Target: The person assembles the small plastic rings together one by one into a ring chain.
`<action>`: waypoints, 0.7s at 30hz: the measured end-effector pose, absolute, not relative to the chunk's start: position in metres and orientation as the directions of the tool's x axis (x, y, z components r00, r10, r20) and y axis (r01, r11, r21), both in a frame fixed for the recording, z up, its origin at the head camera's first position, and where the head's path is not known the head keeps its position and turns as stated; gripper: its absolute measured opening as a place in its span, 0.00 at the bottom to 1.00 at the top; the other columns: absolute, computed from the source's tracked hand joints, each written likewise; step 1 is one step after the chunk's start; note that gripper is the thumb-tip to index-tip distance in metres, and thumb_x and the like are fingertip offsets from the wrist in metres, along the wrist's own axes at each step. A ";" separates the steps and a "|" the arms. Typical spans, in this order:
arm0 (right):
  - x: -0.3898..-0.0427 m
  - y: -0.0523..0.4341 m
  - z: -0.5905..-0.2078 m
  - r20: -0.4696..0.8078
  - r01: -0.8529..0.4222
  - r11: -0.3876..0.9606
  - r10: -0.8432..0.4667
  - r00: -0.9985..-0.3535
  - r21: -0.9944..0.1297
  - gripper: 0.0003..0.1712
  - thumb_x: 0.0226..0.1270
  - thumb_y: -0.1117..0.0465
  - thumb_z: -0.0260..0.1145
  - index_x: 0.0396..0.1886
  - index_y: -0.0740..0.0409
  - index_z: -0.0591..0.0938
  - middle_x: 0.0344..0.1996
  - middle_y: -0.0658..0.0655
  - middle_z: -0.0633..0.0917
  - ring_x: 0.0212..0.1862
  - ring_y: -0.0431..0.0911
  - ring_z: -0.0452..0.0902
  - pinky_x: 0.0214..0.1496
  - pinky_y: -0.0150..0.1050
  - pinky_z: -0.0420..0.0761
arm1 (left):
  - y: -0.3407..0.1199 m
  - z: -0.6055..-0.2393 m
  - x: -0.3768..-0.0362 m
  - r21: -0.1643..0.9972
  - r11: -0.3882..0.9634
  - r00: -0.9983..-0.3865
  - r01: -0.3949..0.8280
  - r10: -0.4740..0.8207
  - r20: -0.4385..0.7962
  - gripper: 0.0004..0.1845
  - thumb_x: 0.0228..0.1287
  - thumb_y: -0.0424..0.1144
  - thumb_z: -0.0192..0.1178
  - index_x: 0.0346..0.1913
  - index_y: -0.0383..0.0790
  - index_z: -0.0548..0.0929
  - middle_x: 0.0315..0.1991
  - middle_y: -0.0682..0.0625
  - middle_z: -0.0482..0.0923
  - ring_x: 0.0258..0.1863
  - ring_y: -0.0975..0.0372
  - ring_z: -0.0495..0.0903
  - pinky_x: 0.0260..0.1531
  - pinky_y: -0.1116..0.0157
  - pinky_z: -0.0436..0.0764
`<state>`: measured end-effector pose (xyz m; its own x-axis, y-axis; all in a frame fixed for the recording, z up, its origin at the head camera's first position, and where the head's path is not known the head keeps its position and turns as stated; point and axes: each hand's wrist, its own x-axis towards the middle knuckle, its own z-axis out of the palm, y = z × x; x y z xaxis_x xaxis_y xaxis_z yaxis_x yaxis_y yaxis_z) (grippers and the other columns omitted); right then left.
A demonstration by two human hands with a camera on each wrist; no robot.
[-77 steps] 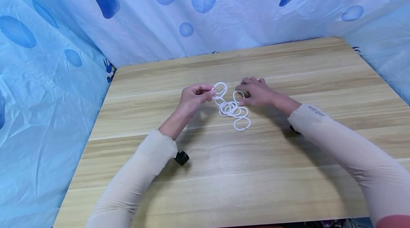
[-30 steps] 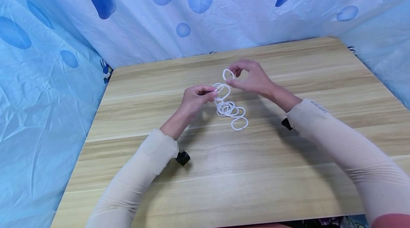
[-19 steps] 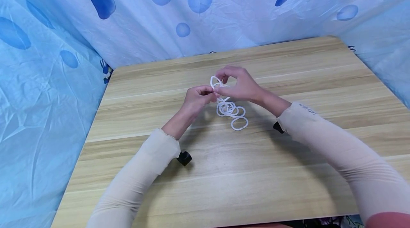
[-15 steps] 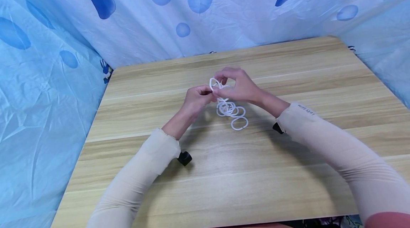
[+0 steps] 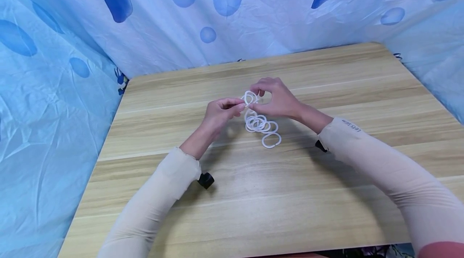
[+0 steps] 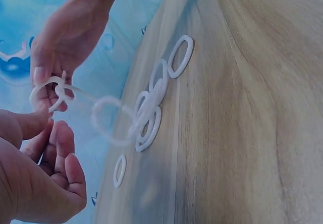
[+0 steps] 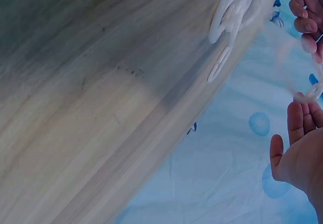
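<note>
A: Left to right, what's there?

B: Blue sheet (image 5: pixel 54 101) w/ darker blobs, thin, wrinkled, plastic-looking, hung along the left & back. Then the worktop (image 5: pixel 253 193): pale wood-grain, smooth, rounded corner at back right.

A: Left hand?

B: Left hand (image 5: pixel 219 114), beige snug sleeve, small black clip at the wrist. Grip closed: thumb & forefinger pinch the top ring of the ring chain (image 5: pixel 260 123), other fingers curled in.

A: The rings themselves?

B: White, smooth, plastic-looking loops, round to oval, linked. Top links lifted off the wood between the hands; rest lies bunched on the worktop just below, near its middle, last loop trailing toward the person. Left wrist view shows one loose ring (image 6: pixel 119 170) flat on the wood, apart from the bunch.

A: Right hand?

B: Right hand (image 5: pixel 277 98) just beside the left, fingertips nearly meeting. Grip closed too: thumb & fingers pinch a ring at the chain's top end.

A: Any writing?

B: Small dark print on the right sleeve (image 5: pixel 351 125) near the wrist; too small to read.
</note>
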<state>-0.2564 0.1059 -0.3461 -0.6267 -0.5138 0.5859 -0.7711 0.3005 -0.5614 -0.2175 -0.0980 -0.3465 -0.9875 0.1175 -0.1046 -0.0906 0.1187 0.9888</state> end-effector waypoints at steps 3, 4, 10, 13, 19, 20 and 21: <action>-0.258 0.107 -0.347 0.598 -0.787 0.313 -0.519 -0.611 -0.532 0.12 0.49 0.57 0.74 0.33 0.56 0.84 0.26 0.53 0.82 0.32 0.47 0.74 0.42 0.44 0.68 | -0.100 -0.347 -0.218 0.987 0.127 -0.988 -0.098 0.110 -0.112 0.14 0.61 0.38 0.67 0.47 0.35 0.85 0.36 0.51 0.83 0.29 0.64 0.80 0.52 0.50 0.76; -0.259 0.107 -0.347 0.600 -0.789 0.316 -0.519 -0.609 -0.527 0.12 0.49 0.57 0.73 0.33 0.56 0.84 0.25 0.52 0.82 0.32 0.47 0.74 0.42 0.44 0.68 | -0.100 -0.346 -0.218 0.986 0.129 -0.988 -0.102 0.105 -0.115 0.14 0.61 0.39 0.67 0.47 0.36 0.85 0.35 0.52 0.83 0.29 0.63 0.80 0.52 0.49 0.75; -0.258 0.109 -0.351 0.584 -0.788 0.384 -0.531 -0.614 -0.480 0.15 0.48 0.55 0.74 0.35 0.56 0.84 0.26 0.51 0.81 0.34 0.48 0.74 0.42 0.43 0.64 | -0.101 -0.344 -0.220 0.985 0.117 -0.984 -0.127 0.110 -0.140 0.16 0.63 0.44 0.65 0.47 0.36 0.85 0.32 0.52 0.84 0.37 0.52 0.83 0.55 0.49 0.73; -0.257 0.108 -0.352 0.578 -0.795 0.419 -0.546 -0.607 -0.439 0.19 0.48 0.53 0.74 0.38 0.59 0.84 0.29 0.52 0.82 0.36 0.49 0.74 0.43 0.45 0.64 | -0.100 -0.344 -0.221 0.984 0.112 -0.979 -0.142 0.129 -0.156 0.17 0.63 0.47 0.65 0.47 0.37 0.85 0.33 0.51 0.85 0.36 0.54 0.83 0.55 0.49 0.72; -0.256 0.108 -0.353 0.591 -0.830 0.443 -0.586 -0.555 -0.340 0.24 0.48 0.50 0.73 0.42 0.62 0.85 0.35 0.58 0.84 0.43 0.51 0.74 0.47 0.49 0.65 | -0.098 -0.345 -0.221 0.982 0.109 -0.973 -0.155 0.154 -0.170 0.14 0.63 0.43 0.66 0.46 0.37 0.86 0.34 0.50 0.85 0.36 0.55 0.83 0.55 0.50 0.73; -0.256 0.107 -0.353 0.593 -0.835 0.444 -0.593 -0.545 -0.324 0.25 0.48 0.50 0.73 0.42 0.62 0.84 0.36 0.59 0.84 0.43 0.51 0.74 0.48 0.49 0.65 | -0.098 -0.345 -0.221 0.981 0.114 -0.974 -0.155 0.150 -0.172 0.13 0.62 0.42 0.66 0.45 0.37 0.86 0.34 0.51 0.85 0.37 0.53 0.83 0.54 0.50 0.74; -0.256 0.107 -0.353 0.595 -0.841 0.445 -0.600 -0.534 -0.307 0.26 0.48 0.50 0.72 0.43 0.63 0.84 0.37 0.59 0.84 0.44 0.51 0.74 0.48 0.50 0.65 | -0.097 -0.345 -0.221 0.981 0.115 -0.973 -0.157 0.149 -0.174 0.13 0.62 0.41 0.66 0.45 0.37 0.86 0.35 0.51 0.85 0.39 0.51 0.83 0.54 0.51 0.74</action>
